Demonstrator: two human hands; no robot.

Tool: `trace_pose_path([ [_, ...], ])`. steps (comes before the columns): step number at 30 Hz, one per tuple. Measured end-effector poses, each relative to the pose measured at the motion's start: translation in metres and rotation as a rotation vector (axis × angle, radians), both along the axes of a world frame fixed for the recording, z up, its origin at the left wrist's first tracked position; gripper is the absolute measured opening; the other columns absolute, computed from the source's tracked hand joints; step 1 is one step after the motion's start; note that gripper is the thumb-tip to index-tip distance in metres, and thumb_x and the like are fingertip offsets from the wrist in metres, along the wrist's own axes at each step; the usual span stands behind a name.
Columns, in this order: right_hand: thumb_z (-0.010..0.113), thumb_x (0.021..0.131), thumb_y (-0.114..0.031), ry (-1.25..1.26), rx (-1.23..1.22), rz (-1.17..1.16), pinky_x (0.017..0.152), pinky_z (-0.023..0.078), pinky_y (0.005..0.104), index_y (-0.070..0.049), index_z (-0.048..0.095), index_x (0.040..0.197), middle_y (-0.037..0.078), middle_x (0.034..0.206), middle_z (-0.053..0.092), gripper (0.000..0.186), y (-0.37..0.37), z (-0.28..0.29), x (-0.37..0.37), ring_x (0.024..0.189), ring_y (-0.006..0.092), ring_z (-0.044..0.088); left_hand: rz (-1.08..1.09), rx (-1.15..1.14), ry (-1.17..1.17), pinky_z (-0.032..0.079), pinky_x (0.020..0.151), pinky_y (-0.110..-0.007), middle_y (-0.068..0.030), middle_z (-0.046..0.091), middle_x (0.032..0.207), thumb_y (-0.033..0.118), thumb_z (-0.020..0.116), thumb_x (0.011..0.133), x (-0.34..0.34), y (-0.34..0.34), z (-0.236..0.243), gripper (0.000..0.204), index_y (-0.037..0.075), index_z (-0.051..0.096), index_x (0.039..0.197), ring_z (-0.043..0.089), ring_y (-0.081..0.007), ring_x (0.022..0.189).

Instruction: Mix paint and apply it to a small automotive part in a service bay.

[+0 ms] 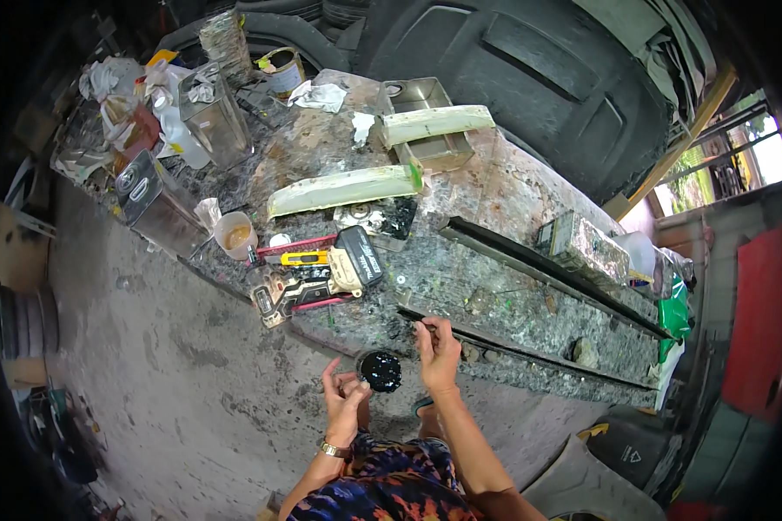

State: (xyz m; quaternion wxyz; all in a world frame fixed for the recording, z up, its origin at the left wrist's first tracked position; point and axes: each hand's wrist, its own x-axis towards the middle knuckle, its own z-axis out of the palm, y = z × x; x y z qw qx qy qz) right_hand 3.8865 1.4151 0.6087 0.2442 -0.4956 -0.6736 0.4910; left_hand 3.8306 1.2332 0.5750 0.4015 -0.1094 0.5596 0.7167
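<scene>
Near the front edge of the workbench, my left hand (346,404) is closed around the side of a small round cup with glossy black contents (381,372). My right hand (440,352) is up at the bench edge, its thumb and fingers pinched together at the left end of a long, thin dark strip (539,351). Whether they grip the strip itself or a small dark tool on it I cannot make out. Beyond that strip lies a second, thicker dark strip (547,273). A cordless power tool with a black battery (356,260) rests left of my right hand, beside a yellow utility knife (304,258).
Two pale, curved panels lie farther back, one (347,189) on the bench, the other (439,126) across a metal tray (443,156). Metal cans (161,204), a cup of tan liquid (235,234) and rags crowd the left. A dirty metal can (582,249) stands right.
</scene>
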Motion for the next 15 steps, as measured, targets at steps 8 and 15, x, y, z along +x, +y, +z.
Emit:
trace_pose_path([
  [8, 0.065, 0.091, -0.008, -0.042, 0.295, 0.127, 0.064, 0.050, 0.0337, -0.002, 0.062, 0.100, 0.013, 0.081, 0.065, 0.011, 0.007, -0.001, 0.004, 0.066, 0.0301, 0.063, -0.003, 0.017, 0.011, 0.055, 0.079, -0.029, -0.0072, 0.046, 0.110, 0.004, 0.072, 0.080, 0.001, -0.001, -0.008, 0.076, 0.012, 0.031, 0.143, 0.053, -0.0116, 0.088],
  [15, 0.068, 0.088, -0.010, -0.189, 0.605, 0.293, 0.058, 0.051, 0.0395, -0.005, 0.063, 0.094, 0.011, 0.083, 0.068, 0.009, 0.022, 0.005, 0.012, 0.071, 0.0321, 0.066, -0.001, 0.053, -0.002, 0.053, 0.078, -0.028, -0.0076, 0.047, 0.111, 0.004, 0.073, 0.081, 0.003, 0.003, -0.001, 0.076, 0.010, 0.030, 0.143, 0.055, -0.0118, 0.090],
])
